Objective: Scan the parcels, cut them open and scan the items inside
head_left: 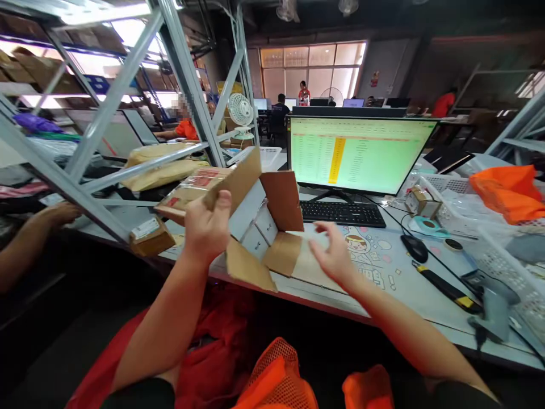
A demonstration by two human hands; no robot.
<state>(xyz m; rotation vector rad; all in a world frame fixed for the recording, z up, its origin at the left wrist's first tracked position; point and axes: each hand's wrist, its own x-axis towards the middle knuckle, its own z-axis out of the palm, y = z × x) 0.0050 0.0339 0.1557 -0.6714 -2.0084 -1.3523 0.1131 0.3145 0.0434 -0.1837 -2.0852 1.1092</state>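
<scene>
My left hand [207, 226] grips an open cardboard box [238, 196] by its upper flap and holds it tilted over the desk edge. Several small white boxes [260, 230] show inside it. The box's brown flaps hang open toward me. My right hand [334, 254] hovers just right of the box's opening with its fingers spread, holding nothing, above a flat cardboard sheet [313, 264] on the desk.
A monitor [360, 153] with a green spreadsheet and a black keyboard [343, 213] stand behind. A mouse [415, 247], a utility knife [447, 288], a barcode scanner [494, 309] and white baskets lie right. A grey metal rack [128, 113] and another person's arm [29, 238] are left.
</scene>
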